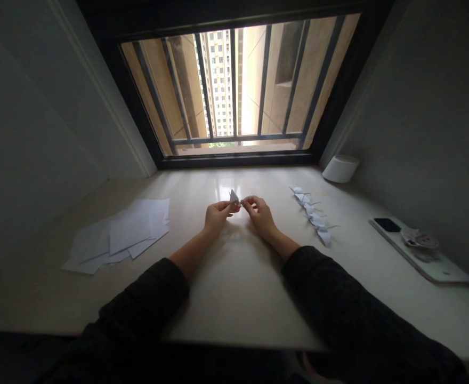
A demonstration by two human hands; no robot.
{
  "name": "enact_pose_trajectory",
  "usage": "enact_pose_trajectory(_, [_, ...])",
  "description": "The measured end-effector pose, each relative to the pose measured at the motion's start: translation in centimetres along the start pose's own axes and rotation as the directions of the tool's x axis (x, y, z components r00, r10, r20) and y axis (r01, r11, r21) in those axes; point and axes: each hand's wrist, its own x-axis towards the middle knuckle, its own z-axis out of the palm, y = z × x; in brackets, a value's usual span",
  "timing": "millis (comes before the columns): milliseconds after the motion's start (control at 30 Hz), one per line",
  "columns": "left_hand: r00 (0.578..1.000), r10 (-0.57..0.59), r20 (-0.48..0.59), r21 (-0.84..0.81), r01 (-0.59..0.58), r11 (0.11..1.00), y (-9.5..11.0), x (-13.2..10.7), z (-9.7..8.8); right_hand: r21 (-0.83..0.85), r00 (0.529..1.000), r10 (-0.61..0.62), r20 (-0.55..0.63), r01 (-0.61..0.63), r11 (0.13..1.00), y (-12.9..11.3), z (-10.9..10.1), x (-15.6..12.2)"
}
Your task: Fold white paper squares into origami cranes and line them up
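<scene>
A small folded white paper crane (234,197) is held up between my two hands, above the middle of the pale sill. My left hand (218,214) pinches it from the left, thumb and fingers closed on its lower part. From the right, my right hand (259,214) has its thumb and fingertips closed at the crane's right end. Some of the fingers and the crane's lower folds are hidden. To the right of my hands stands a row of several finished-looking white paper cranes (315,219).
Overlapping sheets of white paper (134,226) lie on the left of the sill (234,298). On the right are a phone (414,250) with a round decorated grip on its back and, by the wall, a white rounded container (340,168). A barred window (238,154) closes the far side.
</scene>
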Motion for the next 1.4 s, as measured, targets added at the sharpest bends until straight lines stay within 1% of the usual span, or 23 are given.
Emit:
enact_pose_trajectory(100, [1.000, 0.015, -0.002, 0.002, -0.015, 1.000, 0.0, 0.0, -0.1, 0.006, 0.999, -0.031, 0.036, 0.031, 1.000, 0.0, -0.2, 0.1])
enact_pose_trajectory(200, [1.000, 0.020, -0.003, 0.015, -0.020, 1.000, 0.1, -0.1, -0.1, -0.018, 0.999, -0.047, 0.006, 0.047, 0.999, -0.1, -0.3, 0.0])
enact_pose_trajectory(300, [1.000, 0.021, 0.004, 0.024, -0.021, 0.999, 0.2, -0.1, -0.1, -0.083, 0.997, -0.071, -0.032, 0.068, 0.994, -0.4, -0.4, -0.1])
enact_pose_trajectory(433, [1.000, 0.011, 0.023, 0.029, -0.012, 1.000, 0.2, 0.0, -0.1, -0.163, 0.993, -0.114, -0.026, 0.108, 0.981, -1.0, -0.5, -0.3])
enact_pose_trajectory(567, [1.000, 0.012, 0.016, 0.024, -0.013, 1.000, 0.2, 0.0, -0.1, -0.203, 0.995, -0.097, -0.002, 0.095, 0.975, -1.3, -0.3, -0.3])
enact_pose_trajectory(733, [0.998, 0.051, -0.023, 0.022, -0.050, 0.998, 0.3, -0.1, 0.1, -0.190, 0.998, -0.068, 0.002, 0.067, 0.979, -1.2, 0.0, -0.4])
enact_pose_trajectory(800, [0.999, 0.051, -0.004, 0.032, -0.051, 0.998, 0.3, -0.1, 0.0, -0.189, 0.997, -0.073, 0.000, 0.071, 0.979, -1.0, -0.1, -0.4])
enact_pose_trajectory(967, [0.993, 0.053, 0.103, 0.077, -0.061, 0.995, 0.1, 0.0, -0.2, -0.173, 0.994, -0.112, 0.010, 0.112, 0.978, -0.8, -0.6, -0.1])
enact_pose_trajectory(1067, [0.991, 0.068, 0.116, 0.095, -0.079, 0.992, 0.0, 0.0, -0.3, -0.150, 0.993, -0.115, 0.020, 0.117, 0.982, -0.9, -0.7, -0.1])
enact_pose_trajectory(1133, [0.992, 0.063, 0.111, 0.101, -0.075, 0.992, 0.0, 0.0, -0.3, -0.127, 0.994, -0.106, 0.019, 0.108, 0.986, -0.9, -0.7, -0.2])
enact_pose_trajectory(1233, [0.994, 0.040, 0.097, 0.104, -0.050, 0.993, 0.0, 0.0, -0.3, -0.078, 0.997, -0.074, -0.012, 0.073, 0.994, -0.8, -0.5, -0.3])
enact_pose_trajectory(1400, [0.997, 0.007, 0.076, 0.086, -0.013, 0.996, 0.1, 0.0, -0.3, 0.012, 0.996, 0.058, -0.072, -0.057, 0.998, -0.2, -0.8, 0.2])
